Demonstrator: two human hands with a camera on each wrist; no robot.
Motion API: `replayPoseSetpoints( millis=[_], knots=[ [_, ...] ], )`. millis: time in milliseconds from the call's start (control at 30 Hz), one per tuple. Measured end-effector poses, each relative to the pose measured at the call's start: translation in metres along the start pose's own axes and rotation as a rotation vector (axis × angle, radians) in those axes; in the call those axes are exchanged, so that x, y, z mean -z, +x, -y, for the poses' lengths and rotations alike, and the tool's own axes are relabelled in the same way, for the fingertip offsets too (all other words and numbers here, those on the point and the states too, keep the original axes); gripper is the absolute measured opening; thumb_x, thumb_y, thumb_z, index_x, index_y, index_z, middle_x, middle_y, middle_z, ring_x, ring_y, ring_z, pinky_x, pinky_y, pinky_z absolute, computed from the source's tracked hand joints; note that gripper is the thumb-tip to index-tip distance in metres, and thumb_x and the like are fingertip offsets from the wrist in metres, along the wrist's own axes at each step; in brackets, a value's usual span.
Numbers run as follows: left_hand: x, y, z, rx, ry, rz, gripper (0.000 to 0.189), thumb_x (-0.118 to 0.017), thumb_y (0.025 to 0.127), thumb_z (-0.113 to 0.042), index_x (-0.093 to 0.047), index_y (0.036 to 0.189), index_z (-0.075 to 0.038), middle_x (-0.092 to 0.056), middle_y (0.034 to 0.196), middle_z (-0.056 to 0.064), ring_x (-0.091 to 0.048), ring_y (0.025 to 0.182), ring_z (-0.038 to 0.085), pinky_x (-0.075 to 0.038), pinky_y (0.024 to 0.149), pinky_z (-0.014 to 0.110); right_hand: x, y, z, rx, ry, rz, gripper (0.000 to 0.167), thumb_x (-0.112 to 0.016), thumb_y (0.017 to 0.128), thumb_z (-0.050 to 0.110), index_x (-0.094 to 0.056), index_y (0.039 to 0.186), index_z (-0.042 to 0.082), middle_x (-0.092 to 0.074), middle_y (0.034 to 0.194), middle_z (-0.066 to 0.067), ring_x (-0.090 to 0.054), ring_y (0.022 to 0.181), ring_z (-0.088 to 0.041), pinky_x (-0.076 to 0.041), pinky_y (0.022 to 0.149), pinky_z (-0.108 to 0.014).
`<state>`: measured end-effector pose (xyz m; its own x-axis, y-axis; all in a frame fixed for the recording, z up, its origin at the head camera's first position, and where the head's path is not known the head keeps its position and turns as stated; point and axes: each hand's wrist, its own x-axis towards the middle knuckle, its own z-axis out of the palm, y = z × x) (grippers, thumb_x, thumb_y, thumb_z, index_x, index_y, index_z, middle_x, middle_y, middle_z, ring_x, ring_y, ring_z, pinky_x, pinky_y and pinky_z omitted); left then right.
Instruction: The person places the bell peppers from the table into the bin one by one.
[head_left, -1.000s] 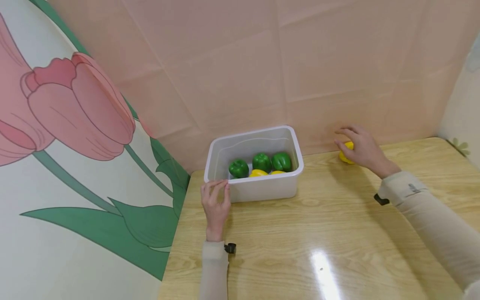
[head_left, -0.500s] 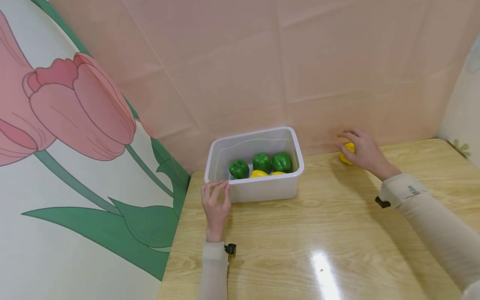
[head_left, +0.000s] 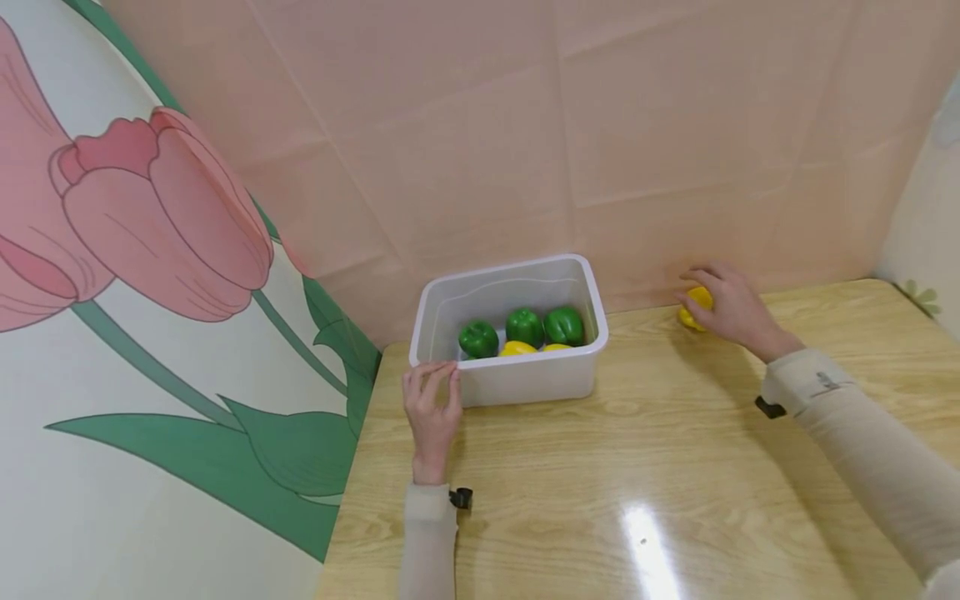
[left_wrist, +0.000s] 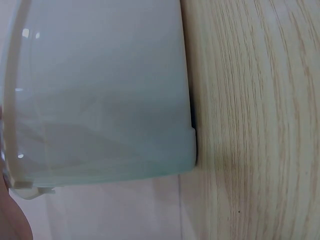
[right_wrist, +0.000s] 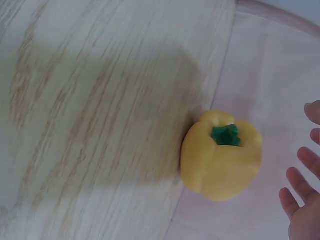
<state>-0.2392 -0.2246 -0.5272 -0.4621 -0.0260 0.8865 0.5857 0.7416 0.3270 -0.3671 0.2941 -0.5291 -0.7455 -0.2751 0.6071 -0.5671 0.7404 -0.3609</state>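
Observation:
My left hand [head_left: 432, 417] holds the front left corner of a light grey plastic bin [head_left: 525, 385], fingertips over its rim. The left wrist view shows the bin's side wall [left_wrist: 105, 95] and a bit of the hand at the left edge. At the back of the table, my right hand [head_left: 731, 312] hovers over a yellow bell pepper [head_left: 687, 318] and partly hides it. From the right wrist, that pepper [right_wrist: 220, 165] shows its green stem, with the spread fingers [right_wrist: 300, 185] apart from it. Inside the bin lie green bell peppers [head_left: 478, 339] and yellow ones [head_left: 517, 347].
The wooden table [head_left: 555, 492] ends at the back against a pink cloth-like covering [head_left: 450, 150]. To the left stands a wall painted with tulips [head_left: 172, 208]. Another pale wall [head_left: 930, 192] is at the right.
My right hand has shifted slightly right and toward me, and more of the yellow bell pepper shows beneath it. The left hand stays at the bin's corner.

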Motion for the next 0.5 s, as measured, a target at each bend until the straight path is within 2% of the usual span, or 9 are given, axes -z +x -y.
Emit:
replayPoseSetpoints(
  millis=[333,500],
  knots=[
    [-0.002,0.000,0.000,-0.008,-0.001,-0.016,0.012,-0.079,0.096,-0.010,-0.081,0.107,-0.008,-0.073,0.110,0.011,-0.063,0.103,0.032,-0.050,0.092,0.039,-0.001,-0.004,-0.013,-0.013,-0.051,0.059,0.047,-0.083,0.087,0.010,-0.067,0.129,-0.008,-0.063,0.133,-0.036,-0.057,0.118,-0.058,-0.043,0.096,-0.077],
    [0.000,-0.001,0.000,-0.007,0.003,-0.010,0.011,-0.078,0.096,-0.011,-0.080,0.107,-0.008,-0.073,0.110,0.011,-0.063,0.103,0.032,-0.050,0.092,0.039,-0.006,-0.011,-0.020,-0.054,-0.062,0.131,0.061,-0.085,0.088,0.020,-0.063,0.137,-0.009,-0.056,0.143,-0.040,-0.054,0.123,-0.064,-0.043,0.101,-0.079]
  ],
)
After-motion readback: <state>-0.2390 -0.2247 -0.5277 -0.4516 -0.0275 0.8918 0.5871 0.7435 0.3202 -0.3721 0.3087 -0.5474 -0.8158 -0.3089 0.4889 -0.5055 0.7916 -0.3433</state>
